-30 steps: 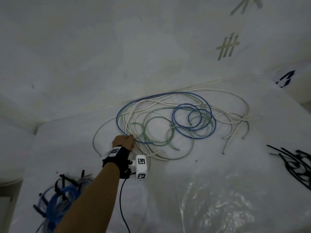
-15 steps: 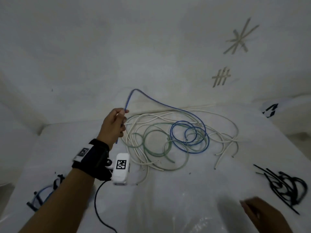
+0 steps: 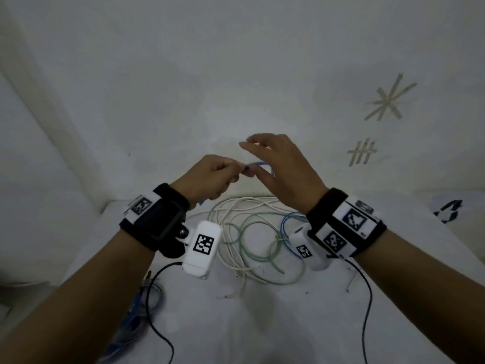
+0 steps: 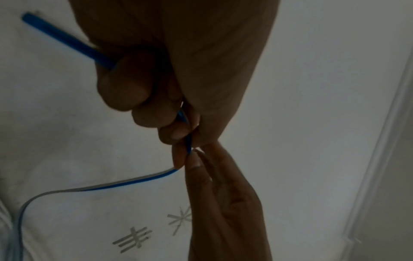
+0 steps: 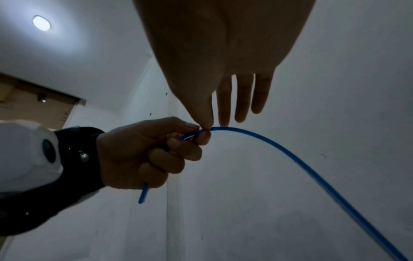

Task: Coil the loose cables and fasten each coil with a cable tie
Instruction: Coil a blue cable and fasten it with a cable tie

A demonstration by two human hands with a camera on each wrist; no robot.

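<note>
My left hand [image 3: 210, 177] is raised above the table with its fingers curled round a blue cable [image 3: 262, 165]. A short free end of the cable sticks out below the fist [image 5: 143, 194]. My right hand [image 3: 280, 169] meets it from the right. Its thumb and forefinger pinch the blue cable [image 5: 290, 159] just beyond the left fingertips, and the other fingers are straight. From there the cable arcs down behind the right hand to the tangle on the table. The tangle holds white cables [image 3: 236, 206], a green cable [image 3: 252, 240] and blue loops [image 3: 286, 224].
A plastic sheet covers the table [image 3: 288, 324]. A tied blue coil [image 3: 136, 311] lies at its near left edge. White walls close in behind and on the left, with tape marks [image 3: 362, 151] on the back wall. Black wrist-camera leads hang from both wrists.
The left hand has lifted the blue cable end up off the pile. The right hand has come up from the lower right and taken the cable beside the left fingertips.
</note>
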